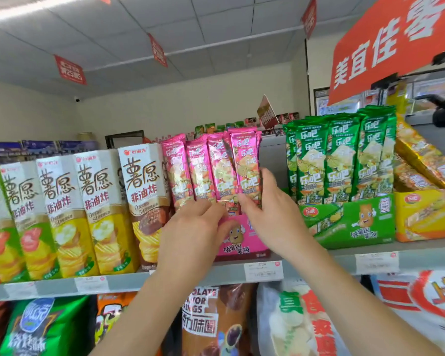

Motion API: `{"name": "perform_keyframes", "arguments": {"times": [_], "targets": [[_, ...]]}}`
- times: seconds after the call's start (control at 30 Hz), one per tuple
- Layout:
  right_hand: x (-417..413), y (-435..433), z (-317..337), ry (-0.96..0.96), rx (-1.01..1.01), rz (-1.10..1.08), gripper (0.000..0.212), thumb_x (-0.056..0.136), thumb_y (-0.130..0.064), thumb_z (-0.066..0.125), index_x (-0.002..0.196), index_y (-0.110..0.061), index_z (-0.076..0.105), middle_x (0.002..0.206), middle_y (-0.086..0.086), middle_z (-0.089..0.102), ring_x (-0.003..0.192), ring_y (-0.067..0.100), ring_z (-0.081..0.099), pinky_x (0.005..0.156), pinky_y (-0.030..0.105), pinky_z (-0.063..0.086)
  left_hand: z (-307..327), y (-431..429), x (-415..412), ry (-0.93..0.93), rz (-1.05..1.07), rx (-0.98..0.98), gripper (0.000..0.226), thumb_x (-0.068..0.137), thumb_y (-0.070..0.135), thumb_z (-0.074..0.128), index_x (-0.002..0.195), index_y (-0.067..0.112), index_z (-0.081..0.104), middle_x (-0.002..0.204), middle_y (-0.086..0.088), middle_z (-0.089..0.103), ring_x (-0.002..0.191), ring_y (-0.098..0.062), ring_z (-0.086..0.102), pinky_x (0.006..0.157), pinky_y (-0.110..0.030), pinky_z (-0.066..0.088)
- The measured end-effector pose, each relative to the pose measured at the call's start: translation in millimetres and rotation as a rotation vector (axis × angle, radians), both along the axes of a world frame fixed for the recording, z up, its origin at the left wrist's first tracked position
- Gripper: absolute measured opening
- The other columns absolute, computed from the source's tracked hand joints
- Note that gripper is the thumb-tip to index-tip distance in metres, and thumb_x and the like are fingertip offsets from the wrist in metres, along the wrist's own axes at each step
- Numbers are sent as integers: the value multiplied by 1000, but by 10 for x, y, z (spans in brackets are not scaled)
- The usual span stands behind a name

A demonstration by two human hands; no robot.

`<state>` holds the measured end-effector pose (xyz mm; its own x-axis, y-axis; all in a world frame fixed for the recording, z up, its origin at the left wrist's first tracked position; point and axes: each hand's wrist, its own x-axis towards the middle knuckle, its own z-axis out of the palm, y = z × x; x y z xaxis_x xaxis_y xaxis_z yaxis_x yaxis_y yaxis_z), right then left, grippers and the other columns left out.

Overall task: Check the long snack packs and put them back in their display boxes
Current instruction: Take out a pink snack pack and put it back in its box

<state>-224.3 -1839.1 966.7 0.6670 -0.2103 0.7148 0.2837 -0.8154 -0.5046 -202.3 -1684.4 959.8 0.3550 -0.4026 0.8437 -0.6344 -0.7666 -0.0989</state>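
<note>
While both hands [190, 227] steady, four pink packs [211, 168] stand.

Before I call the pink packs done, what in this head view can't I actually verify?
- Bottoms of the pink packs: hidden by the left hand, the right hand and the pink display box.
- Shelf price tag: print too small and blurred.
- Yellow display box: cut off by the right edge.
- Packs behind the front green packs: hidden by that front row.

Bright, even overhead light — edges bowed, print slightly soft.
</note>
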Motion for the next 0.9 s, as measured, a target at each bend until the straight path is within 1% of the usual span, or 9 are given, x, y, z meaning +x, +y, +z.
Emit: {"name": "perform_keyframes", "arguments": {"times": [0.07,0.17,0.27,0.33,0.43,0.6,0.7,0.8,0.9], "targets": [[32,-16,12,16,57,52,42,97,-43,51,131,-20,43,113,-1,65,102,22,62,80,36,49,-10,3,-13,-6,-25,21,23,76,32,81,82,12,72,72,-4,63,69,-30,62,48,-38,52],[43,-56,38,74,171,179,51,92,-48,57,136,-27,42,121,-6,64,109,15,61,91,40,50,32,30,2,-77,-79,-30,23,83,28,75,99,12,71,89,-5,63,83,-28,61,54,-40,54],[29,-39,28,46,227,206,62,83,-58,59,135,-30,42,113,-10,65,101,10,64,88,42,54,244,-45,38,-186,-140,-79,37,90,26,64,124,11,61,122,-11,58,111,-30,53,83,-41,52],[37,-17,7,26,245,201,55,82,-56,61,131,-33,47,107,-16,66,97,4,64,86,40,55,459,-137,80,-163,-127,-56,52,94,29,59,140,7,47,142,-14,47,131,-31,42,107,-41,37],[56,-23,6,10,359,275,37,86,-40,69,120,-32,57,105,-12,70,98,8,66,88,46,54,663,-214,176,-32,-100,-24,61,102,36,44,152,8,25,158,-10,29,146,-26,23,121,-37,16],[67,9,23,-97,407,305,30,88,-28,71,115,-33,60,99,-13,71,92,4,66,88,43,55,627,-158,246,21,-201,-65,61,100,40,42,152,12,26,155,-5,35,145,-22,26,117,-42,26],[87,31,62,-139,404,308,31,89,-25,70,117,-35,60,103,-16,71,98,3,65,90,43,54,623,-129,265,18,-231,-96,61,99,39,46,152,15,27,155,-2,33,146,-19,23,119,-37,23],[89,23,114,-114,392,333,31,90,-25,68,113,-43,56,102,-20,69,98,0,65,91,42,55,635,-103,263,22,-259,-113,63,96,34,54,152,17,29,156,-1,31,146,-17,21,117,-31,19],[50,-25,178,-38,331,348,29,94,-27,62,120,-38,54,105,-19,68,99,1,65,93,42,54,668,-80,259,33,-294,-138,69,91,30,64,151,19,30,157,0,29,146,-17,21,117,-31,19]]}}
